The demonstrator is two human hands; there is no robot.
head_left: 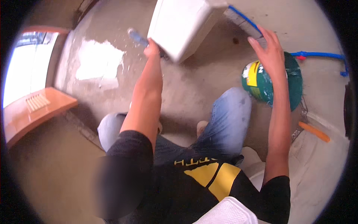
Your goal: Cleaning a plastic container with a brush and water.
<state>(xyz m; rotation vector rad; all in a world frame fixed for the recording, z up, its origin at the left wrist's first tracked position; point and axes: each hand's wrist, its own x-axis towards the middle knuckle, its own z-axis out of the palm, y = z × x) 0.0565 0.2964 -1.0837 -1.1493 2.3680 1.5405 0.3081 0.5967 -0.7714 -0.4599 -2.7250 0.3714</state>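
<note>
"Left hand: contents?"

"Left hand (151, 48): one blue-handled tool (138, 38), fingers curled in close around it, its pale end jutting out ahead and to the left. Kind of tool: blurred, possibly a brush, not certain."

"Nearest to those fingers?"

"One white box-shaped block (171, 26), smooth-faced, immediately to their right, its lower corner just beyond the knuckles; contact cannot be told. To their left, apart: one white patch (97, 59), ragged-edged, on a grey surface."

"Right hand?"

"Right hand (270, 52): fingers spread, thumb well away from them, nothing held. Beyond the fingertips, one thin blue pipe (243, 16); touching or not, cannot be told. Below the fingers, partly behind the wrist: one green bucket (255, 80), yellow-labelled, white-smeared. To the right of the fingers: a second blue pipe (322, 55), thicker, with a red valve handle (301, 58)."

"Hazards, with causes?"

"Three, by judgement. Item: knuckles scraped or the block's face marked, should the left hand swing right with the tool. Item: bucket knocked over, should the right forearm drop or sweep sideways, since it crosses in front. Item: thin pipe snagged or tugged, should the spread right fingers close without care. A loose hold on the handle would also let the tool twist."
</note>
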